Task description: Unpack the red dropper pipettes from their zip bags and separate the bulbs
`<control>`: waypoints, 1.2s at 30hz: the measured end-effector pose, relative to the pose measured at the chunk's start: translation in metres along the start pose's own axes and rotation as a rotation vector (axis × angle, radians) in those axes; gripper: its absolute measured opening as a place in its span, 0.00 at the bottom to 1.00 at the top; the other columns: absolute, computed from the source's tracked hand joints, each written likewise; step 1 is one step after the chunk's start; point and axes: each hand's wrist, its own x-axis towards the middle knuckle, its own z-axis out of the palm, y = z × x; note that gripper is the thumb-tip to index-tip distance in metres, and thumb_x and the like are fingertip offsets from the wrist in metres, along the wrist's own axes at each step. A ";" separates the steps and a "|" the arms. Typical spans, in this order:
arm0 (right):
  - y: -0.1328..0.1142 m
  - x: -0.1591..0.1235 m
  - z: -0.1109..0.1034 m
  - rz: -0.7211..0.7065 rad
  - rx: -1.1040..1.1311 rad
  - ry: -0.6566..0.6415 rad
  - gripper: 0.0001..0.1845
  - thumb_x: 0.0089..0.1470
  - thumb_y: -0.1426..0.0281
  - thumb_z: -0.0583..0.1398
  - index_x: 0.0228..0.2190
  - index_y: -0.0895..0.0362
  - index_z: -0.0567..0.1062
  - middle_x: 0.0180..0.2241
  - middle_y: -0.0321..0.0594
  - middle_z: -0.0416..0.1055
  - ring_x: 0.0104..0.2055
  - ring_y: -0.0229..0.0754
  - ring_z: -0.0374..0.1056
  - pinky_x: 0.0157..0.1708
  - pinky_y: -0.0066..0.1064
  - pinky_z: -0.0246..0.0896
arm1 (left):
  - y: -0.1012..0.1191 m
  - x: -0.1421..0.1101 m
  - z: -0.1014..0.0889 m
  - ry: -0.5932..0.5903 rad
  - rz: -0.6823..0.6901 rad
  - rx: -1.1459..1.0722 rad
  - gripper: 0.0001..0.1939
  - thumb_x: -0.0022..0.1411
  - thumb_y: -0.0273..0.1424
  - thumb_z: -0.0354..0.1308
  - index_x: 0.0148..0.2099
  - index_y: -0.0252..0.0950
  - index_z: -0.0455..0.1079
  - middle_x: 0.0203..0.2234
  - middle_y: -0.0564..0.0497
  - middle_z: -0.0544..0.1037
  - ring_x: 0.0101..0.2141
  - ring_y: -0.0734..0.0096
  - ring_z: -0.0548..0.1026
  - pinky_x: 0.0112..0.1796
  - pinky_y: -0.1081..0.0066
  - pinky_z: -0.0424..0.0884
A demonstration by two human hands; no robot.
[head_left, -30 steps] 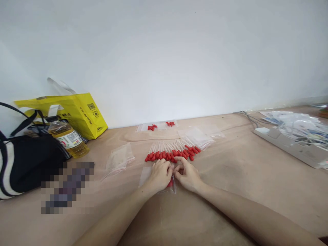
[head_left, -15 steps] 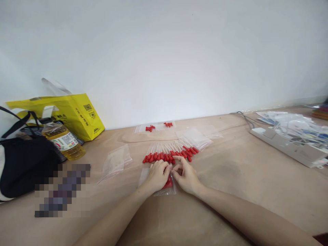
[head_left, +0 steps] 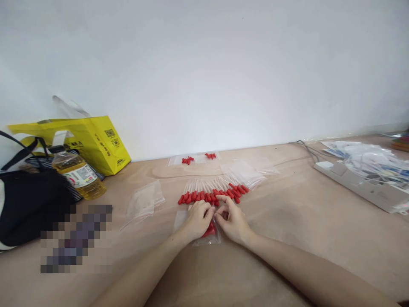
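Note:
A small clear plastic bag [head_left: 209, 232] with red-bulbed droppers inside lies on the table in front of me. My left hand [head_left: 198, 218] rests on it with fingers curled, pinching its top edge. My right hand [head_left: 232, 221] pinches the same edge from the right, fingertips meeting the left hand's. Just beyond the hands lies a fanned row of several clear droppers with red bulbs [head_left: 212, 194].
Empty clear bags [head_left: 145, 202] lie to the left and more [head_left: 244, 170] behind the row. Filled bags [head_left: 196, 159] sit near the wall. A yellow bag [head_left: 96, 140], an oil bottle [head_left: 78, 175] and a dark bag [head_left: 28, 204] stand at left. A power strip [head_left: 361, 185] and plastic packets are at right.
The hands stay pinched together on the bag's top edge; only the camera has shifted slightly.

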 end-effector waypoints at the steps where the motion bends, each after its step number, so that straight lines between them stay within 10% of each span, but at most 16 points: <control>1: 0.000 0.000 0.000 0.005 -0.009 -0.004 0.23 0.44 0.73 0.54 0.45 0.54 0.59 0.25 0.30 0.71 0.26 0.35 0.66 0.28 0.26 0.56 | 0.000 0.000 0.000 0.010 -0.001 -0.012 0.14 0.59 0.28 0.42 0.22 0.35 0.59 0.22 0.52 0.66 0.29 0.71 0.65 0.31 0.71 0.57; 19: -0.006 -0.002 -0.003 -0.027 -0.204 -0.054 0.27 0.47 0.74 0.51 0.51 0.54 0.56 0.25 0.31 0.72 0.26 0.37 0.66 0.28 0.27 0.54 | 0.010 -0.008 -0.004 0.050 -0.004 0.221 0.18 0.61 0.38 0.40 0.27 0.35 0.64 0.26 0.50 0.69 0.33 0.65 0.66 0.34 0.66 0.57; 36: -0.005 0.000 0.001 0.028 -0.092 -0.039 0.25 0.44 0.74 0.54 0.47 0.55 0.59 0.22 0.29 0.69 0.23 0.34 0.64 0.25 0.24 0.54 | 0.008 -0.002 0.000 -0.022 -0.006 0.163 0.13 0.57 0.25 0.44 0.23 0.34 0.65 0.22 0.51 0.68 0.29 0.70 0.66 0.30 0.71 0.55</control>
